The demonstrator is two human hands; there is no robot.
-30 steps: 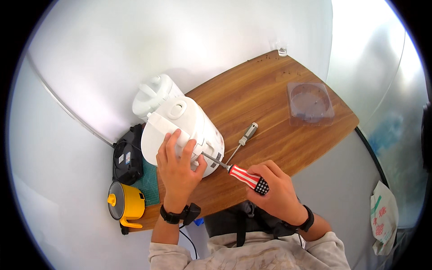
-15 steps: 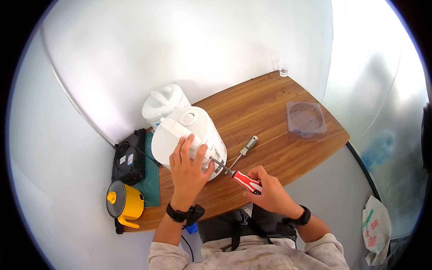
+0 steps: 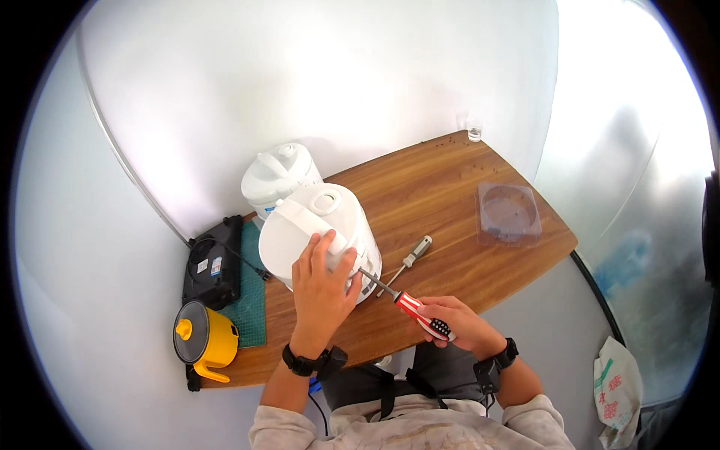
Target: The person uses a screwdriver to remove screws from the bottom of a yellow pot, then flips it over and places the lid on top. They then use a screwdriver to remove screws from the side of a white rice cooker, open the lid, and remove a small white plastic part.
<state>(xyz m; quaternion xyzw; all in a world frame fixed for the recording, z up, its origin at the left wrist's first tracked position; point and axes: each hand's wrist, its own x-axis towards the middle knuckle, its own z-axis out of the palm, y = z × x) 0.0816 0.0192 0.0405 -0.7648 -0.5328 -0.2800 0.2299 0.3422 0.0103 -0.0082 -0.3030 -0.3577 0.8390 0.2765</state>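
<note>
A white rice cooker (image 3: 283, 244) stands at the left of the wooden table, its lid closed. My left hand (image 3: 322, 283) lies over the front of its lid, fingers stretched out near the lid handle and thumb at the side. With my right hand (image 3: 466, 324) I grip a screwdriver (image 3: 420, 313) by its red, white and black handle. Its shaft slants up to the left, and the tip meets the cooker's front, just by my left thumb. Exactly what the tip touches is too small to tell. A grey-handled screwdriver (image 3: 415, 253) lies on the table beside the cooker.
Behind stands a second white cooker (image 3: 276, 180). At the left are a black case (image 3: 212, 262) with a cable, a green mat (image 3: 253, 319) and a yellow pot (image 3: 217, 337). A clear plastic tray (image 3: 510, 214) and a small glass (image 3: 474, 133) occupy the table's right side.
My right hand has turned on the screwdriver handle, whose dark patterned end now shows. The tip stays at the cooker's front, and my left hand remains on the lid. The view has shifted slightly.
</note>
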